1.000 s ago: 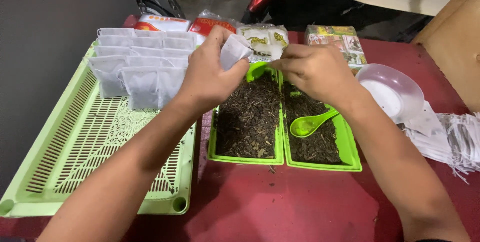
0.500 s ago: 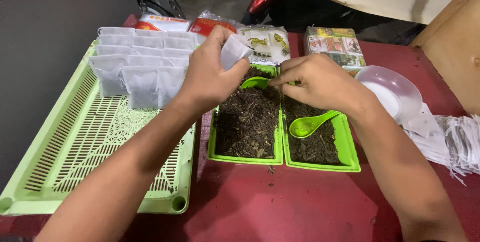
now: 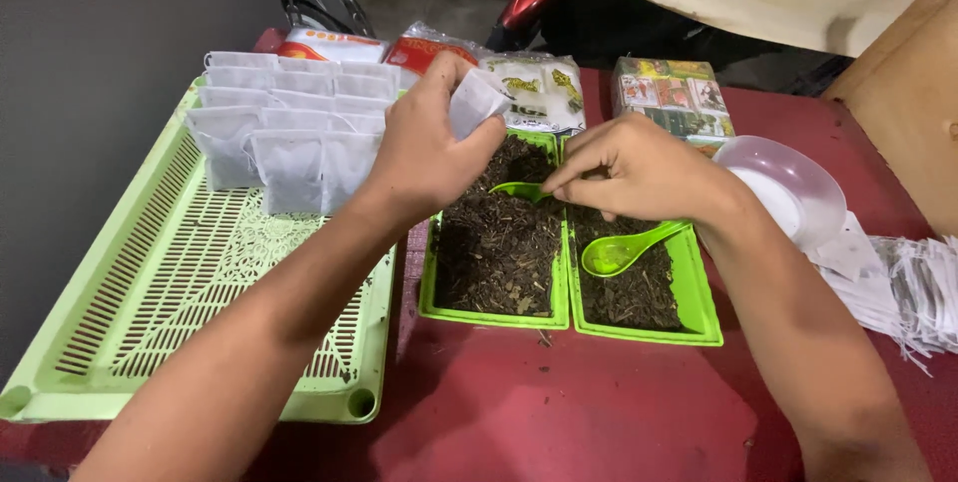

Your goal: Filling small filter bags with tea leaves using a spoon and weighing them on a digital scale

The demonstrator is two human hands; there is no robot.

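Pinching a small white pouch (image 3: 477,101), the left hand (image 3: 427,148) should steady it — while the right hand (image 3: 629,165) grips a green scoop (image 3: 521,191), best loaded level from the tea tray (image 3: 494,317).

Single head-worn view, close range, looking steeply down and forward over the two bright green rectangular plastic trays (image 3: 499,314); red tabletop extends around them.

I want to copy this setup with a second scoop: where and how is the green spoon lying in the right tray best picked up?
Take the green spoon by its handle, coming from the right and above. The bowl lies low on the dried leaves in the right tray, while the handle slants up over that tray's far right rim, under the right hand, leaving room for fingers beneath it.
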